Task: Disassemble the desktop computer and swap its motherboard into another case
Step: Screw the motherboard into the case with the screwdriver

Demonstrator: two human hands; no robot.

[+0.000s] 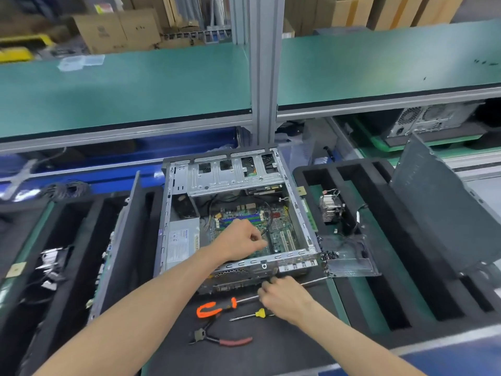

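Open desktop case (235,213) lies flat on the black foam mat (271,346), side panel off. Inside: green motherboard (279,234) on the case floor at right, silver power supply (180,240) at left with a white label, print too blurred to read, metal drive cage (233,175) across the far end. Left hand (238,240) reaches into the case over the motherboard, fingers curled in a pinch; what they pinch cannot be told. Right hand (282,295) sits at the case's near rear panel, fingers curled; whether it grips anything cannot be told. Foam tray on the right (379,267) holds a heatsink with fan (329,208) and a flat metal bracket (349,256). On the mat near the hands: orange-handled screwdriver (217,308), small yellow screwdriver (254,313), red-handled pliers (222,339). A grey side panel (444,202) leans on the right tray.
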